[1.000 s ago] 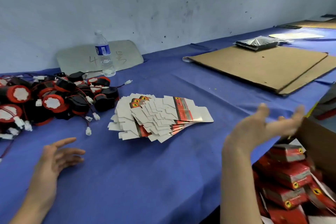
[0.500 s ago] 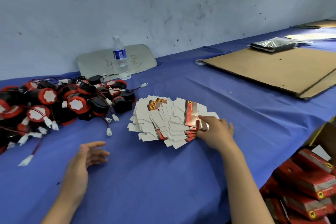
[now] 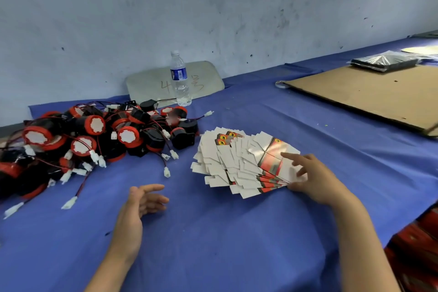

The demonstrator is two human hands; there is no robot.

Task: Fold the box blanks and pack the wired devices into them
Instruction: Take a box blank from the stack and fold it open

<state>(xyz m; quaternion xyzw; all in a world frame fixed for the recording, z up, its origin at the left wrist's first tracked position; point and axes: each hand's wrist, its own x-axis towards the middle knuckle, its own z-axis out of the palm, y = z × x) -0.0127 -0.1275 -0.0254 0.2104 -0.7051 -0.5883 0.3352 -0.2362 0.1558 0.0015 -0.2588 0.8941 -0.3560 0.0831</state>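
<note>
Head view: right grip (image 3: 308, 180) rests on the fanned box blanks (image 3: 239, 163), fingers spread, thumb under the near edge, pinching the top blank. Left grip (image 3: 142, 204) hovers loose and empty, wired devices (image 3: 94, 140) piled beyond it. No blank folded here, 0 devices packed. Blue-clothed worktop (image 3: 213, 244), scuffed grey wall (image 3: 213, 7) behind.

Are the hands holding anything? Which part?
The right hand pinches the top flat box blank at its right end, thumb under the edge and fingers on top. The left hand is open and holds nothing.
</note>
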